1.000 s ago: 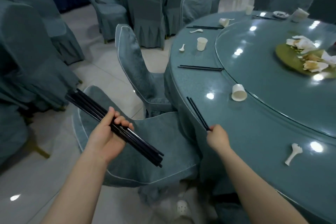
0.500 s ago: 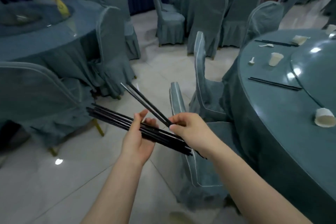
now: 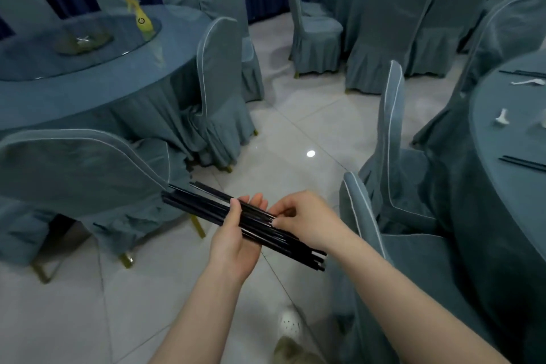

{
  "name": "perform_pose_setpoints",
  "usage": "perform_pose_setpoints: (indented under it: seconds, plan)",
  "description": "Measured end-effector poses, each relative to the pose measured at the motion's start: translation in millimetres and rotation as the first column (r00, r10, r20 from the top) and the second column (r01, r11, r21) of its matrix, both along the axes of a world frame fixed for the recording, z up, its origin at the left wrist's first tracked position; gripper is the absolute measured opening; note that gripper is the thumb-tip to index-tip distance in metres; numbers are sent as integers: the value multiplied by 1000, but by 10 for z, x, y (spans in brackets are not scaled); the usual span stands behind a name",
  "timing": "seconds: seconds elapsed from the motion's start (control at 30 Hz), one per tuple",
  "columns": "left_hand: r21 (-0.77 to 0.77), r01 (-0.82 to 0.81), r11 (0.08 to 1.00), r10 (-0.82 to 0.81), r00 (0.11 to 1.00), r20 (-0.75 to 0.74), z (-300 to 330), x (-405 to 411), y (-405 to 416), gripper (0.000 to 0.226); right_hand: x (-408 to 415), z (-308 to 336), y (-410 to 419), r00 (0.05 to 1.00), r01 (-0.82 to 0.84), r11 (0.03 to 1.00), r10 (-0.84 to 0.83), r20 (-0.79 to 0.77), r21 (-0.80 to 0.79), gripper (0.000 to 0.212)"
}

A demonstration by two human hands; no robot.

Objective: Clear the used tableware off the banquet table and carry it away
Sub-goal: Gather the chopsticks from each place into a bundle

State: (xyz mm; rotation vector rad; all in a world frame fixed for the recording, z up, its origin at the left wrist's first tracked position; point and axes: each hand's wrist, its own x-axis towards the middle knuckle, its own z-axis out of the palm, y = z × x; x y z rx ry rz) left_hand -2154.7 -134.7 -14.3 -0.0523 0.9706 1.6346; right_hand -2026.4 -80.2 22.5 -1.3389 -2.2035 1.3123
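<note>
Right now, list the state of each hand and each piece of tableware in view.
left hand: grips the chopstick bundle from below
right hand: pinches the chopsticks from above
chopstick bundle: held level over the floor, ends uneven
chopsticks on table: lying flat, uncollected
white spoon: lying on the table, uncollected

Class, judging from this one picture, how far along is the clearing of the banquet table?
Done: many chopsticks are gathered into one black bundle. In hand: the left hand grips the bundle while the right hand pinches it near the middle. Left: on the table at right lie chopstick pairs and white spoons.
</note>
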Motion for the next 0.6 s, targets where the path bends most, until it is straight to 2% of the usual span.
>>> perform_pose_setpoints:
  seconds: [0.17, 0.23, 0.37, 0.6]
  plan:
    - [9, -40, 999, 41, 999, -15, 92, -283, 901, 26, 4, -24, 769, 998, 66, 997, -67, -15, -45, 11]
    - [24, -23, 999, 23, 1000, 5, 119, -332, 1223, 26, 62, 16, 1029, 997, 63, 996, -65, -32, -58, 18]
    - [25, 66, 998, -66, 997, 25, 117, -286, 1756, 25, 176, 76, 1415, 991, 130, 991, -131, -23, -21, 28]
    - [37, 247, 968, -249, 967, 51, 74, -36, 2773, 22, 368, 32, 2097, 952, 305, 950, -307, 17, 62, 30]
